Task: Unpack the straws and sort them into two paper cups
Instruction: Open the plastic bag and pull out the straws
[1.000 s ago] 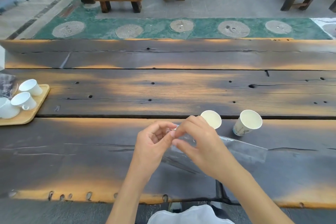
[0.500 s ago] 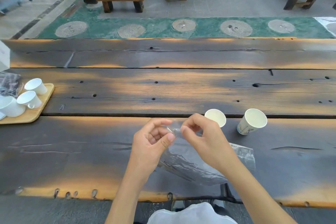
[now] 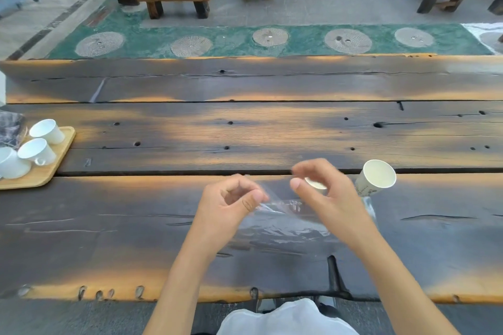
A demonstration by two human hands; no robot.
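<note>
Step in hand, as judged: opening the straw bag. The left hand (image 3: pixel 231 204) is pinching one edge of the clear plastic bag (image 3: pixel 283 223), which is lying crinkled and glossy on the near plank of the dark wooden table (image 3: pixel 245 130). The right hand (image 3: pixel 324 193) is hovering blurred, fingers curled; grip cannot be told. Straws are not discernible inside. Two white paper cups: one (image 3: pixel 377 178) standing right, another (image 3: pixel 315 185) half-hidden behind the right hand. The next move is calling for parting the film.

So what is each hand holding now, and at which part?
The left hand pinches the top edge of the clear plastic bag. The right hand is blurred; its hold cannot be told.
</note>
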